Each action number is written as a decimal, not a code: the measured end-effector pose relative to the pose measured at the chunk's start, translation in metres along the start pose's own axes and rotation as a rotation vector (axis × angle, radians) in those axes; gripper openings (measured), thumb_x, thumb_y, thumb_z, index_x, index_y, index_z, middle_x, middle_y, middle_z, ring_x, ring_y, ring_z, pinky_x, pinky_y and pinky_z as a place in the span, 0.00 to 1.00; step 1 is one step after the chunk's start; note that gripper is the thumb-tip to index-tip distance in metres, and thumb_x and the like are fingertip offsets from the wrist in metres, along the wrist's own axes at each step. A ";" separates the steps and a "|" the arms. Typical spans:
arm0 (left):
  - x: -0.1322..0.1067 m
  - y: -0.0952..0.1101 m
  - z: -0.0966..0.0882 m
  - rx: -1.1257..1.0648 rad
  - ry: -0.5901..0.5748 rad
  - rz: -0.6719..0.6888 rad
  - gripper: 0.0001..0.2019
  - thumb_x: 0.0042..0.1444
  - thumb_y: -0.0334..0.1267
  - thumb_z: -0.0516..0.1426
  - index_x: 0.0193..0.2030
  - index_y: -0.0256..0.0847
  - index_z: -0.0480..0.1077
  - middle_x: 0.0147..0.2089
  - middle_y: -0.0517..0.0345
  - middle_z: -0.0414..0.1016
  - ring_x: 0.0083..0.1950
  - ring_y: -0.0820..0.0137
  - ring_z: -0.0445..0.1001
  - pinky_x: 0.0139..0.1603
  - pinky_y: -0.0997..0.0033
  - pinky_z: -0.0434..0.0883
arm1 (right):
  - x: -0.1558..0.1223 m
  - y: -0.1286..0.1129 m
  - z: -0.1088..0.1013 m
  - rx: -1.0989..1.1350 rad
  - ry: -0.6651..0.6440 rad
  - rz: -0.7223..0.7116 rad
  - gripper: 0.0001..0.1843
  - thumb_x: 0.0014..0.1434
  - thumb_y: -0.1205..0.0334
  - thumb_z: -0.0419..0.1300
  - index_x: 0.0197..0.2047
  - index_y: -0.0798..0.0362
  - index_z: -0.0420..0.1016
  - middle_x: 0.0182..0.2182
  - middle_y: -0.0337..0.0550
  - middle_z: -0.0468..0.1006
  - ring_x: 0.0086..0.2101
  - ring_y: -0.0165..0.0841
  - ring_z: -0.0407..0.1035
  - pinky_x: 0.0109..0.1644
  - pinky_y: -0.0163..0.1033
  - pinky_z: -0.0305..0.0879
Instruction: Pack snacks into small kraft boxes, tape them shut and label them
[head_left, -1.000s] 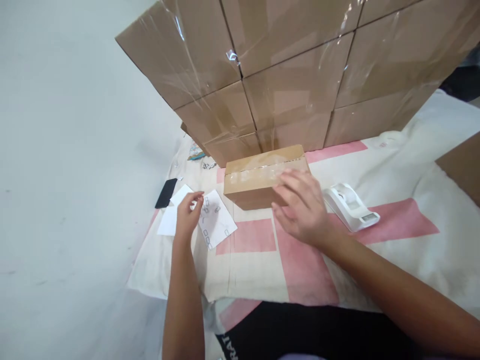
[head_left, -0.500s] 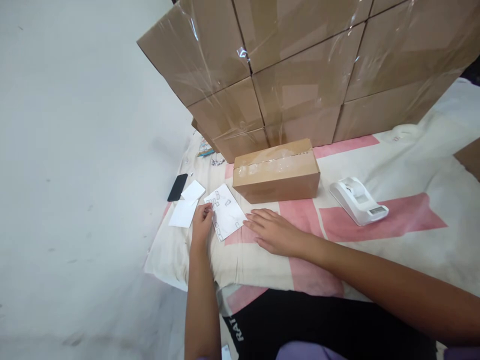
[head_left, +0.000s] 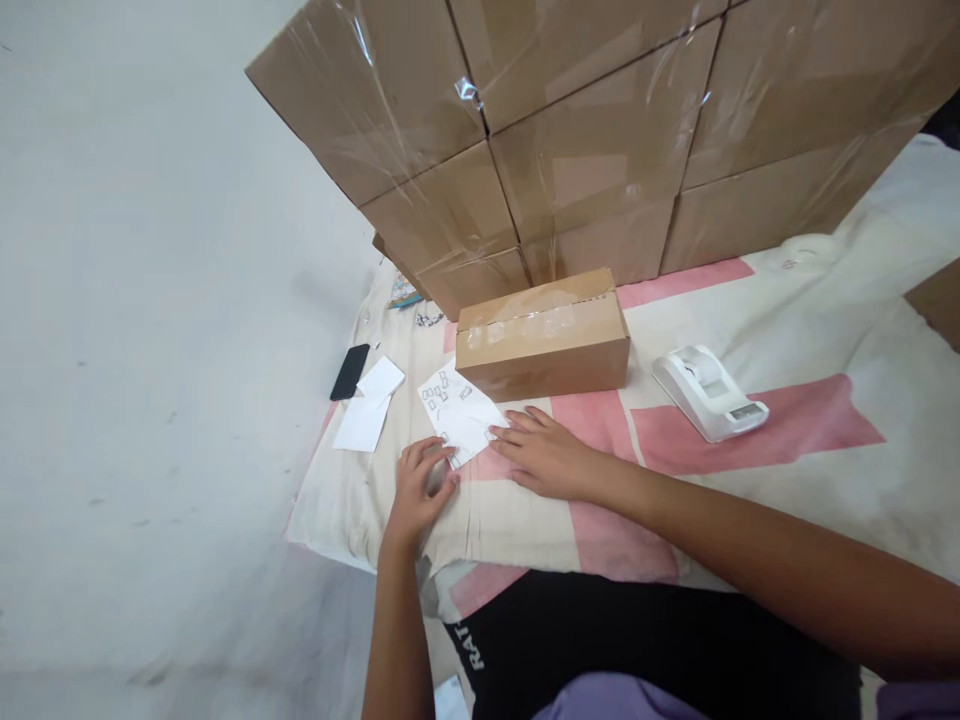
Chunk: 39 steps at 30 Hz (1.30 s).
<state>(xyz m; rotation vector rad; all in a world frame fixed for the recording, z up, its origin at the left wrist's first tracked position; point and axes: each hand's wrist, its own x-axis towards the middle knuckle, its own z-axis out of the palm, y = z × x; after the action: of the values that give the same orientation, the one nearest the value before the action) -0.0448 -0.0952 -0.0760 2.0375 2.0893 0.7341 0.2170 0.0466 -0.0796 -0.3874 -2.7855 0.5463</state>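
A white sheet [head_left: 465, 420] with several small dark-edged rectangles scattered over it lies tilted on the bedcover. My left hand [head_left: 421, 485] is at its lower left edge, thumb and fingers apart in a curve, fingertips touching or just over the paper. On the right side of the sheet rest the outstretched fingertips of my right hand [head_left: 544, 452], palm down, holding nothing. Behind the sheet sits a closed, taped cardboard box [head_left: 544, 345], whose lower left end the paper's top corner meets. Whether the rectangles are drawn or loose pieces I cannot tell.
Left of the sheet are blank white papers [head_left: 364, 425] and a black phone [head_left: 349, 372]. A white tape dispenser [head_left: 711, 395] stands on the right. Stacked, plastic-wrapped cartons [head_left: 585, 170] rise at the back; a tape roll [head_left: 810, 250] lies near them.
My left hand has moved from the sheet's upper left side down to its lower left edge, its fingers spreading. The sheet has turned and shifted slightly. My right hand stays at its right side.
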 end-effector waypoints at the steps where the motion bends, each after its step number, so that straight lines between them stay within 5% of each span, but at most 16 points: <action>1: -0.004 0.000 0.001 0.028 -0.007 0.005 0.14 0.65 0.42 0.58 0.56 0.50 0.74 0.62 0.49 0.68 0.66 0.57 0.66 0.69 0.48 0.61 | 0.000 0.000 0.000 -0.001 0.000 0.001 0.27 0.69 0.57 0.54 0.68 0.56 0.68 0.69 0.52 0.66 0.68 0.55 0.56 0.71 0.61 0.48; 12: 0.002 0.008 0.006 0.132 0.020 0.020 0.08 0.66 0.42 0.57 0.46 0.48 0.77 0.55 0.50 0.75 0.59 0.57 0.70 0.60 0.51 0.66 | 0.001 0.000 -0.002 -0.018 0.004 -0.013 0.28 0.68 0.57 0.55 0.67 0.57 0.69 0.68 0.52 0.68 0.66 0.55 0.58 0.69 0.60 0.51; 30: 0.002 0.009 0.004 -0.011 -0.002 -0.026 0.06 0.65 0.38 0.54 0.35 0.44 0.68 0.55 0.50 0.74 0.61 0.57 0.70 0.63 0.50 0.65 | 0.001 -0.002 0.001 0.003 0.016 -0.005 0.27 0.68 0.58 0.54 0.68 0.56 0.68 0.66 0.52 0.70 0.67 0.54 0.58 0.70 0.60 0.49; 35: -0.001 0.012 0.002 -0.004 0.055 -0.002 0.07 0.65 0.41 0.55 0.45 0.45 0.74 0.63 0.48 0.69 0.66 0.55 0.65 0.67 0.49 0.64 | 0.001 -0.002 0.001 0.004 0.014 -0.007 0.28 0.68 0.58 0.54 0.68 0.57 0.68 0.67 0.51 0.70 0.66 0.54 0.58 0.70 0.61 0.49; 39: -0.004 0.015 -0.001 -0.041 0.100 -0.033 0.18 0.67 0.45 0.52 0.27 0.43 0.69 0.54 0.48 0.73 0.60 0.56 0.69 0.63 0.50 0.67 | 0.001 -0.003 0.000 -0.001 0.008 0.009 0.28 0.68 0.58 0.53 0.68 0.58 0.67 0.67 0.50 0.70 0.67 0.55 0.57 0.70 0.60 0.48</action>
<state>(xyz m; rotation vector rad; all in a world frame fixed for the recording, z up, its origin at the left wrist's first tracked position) -0.0314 -0.0995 -0.0696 1.9791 2.1359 0.8833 0.2155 0.0442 -0.0781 -0.4013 -2.7778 0.5449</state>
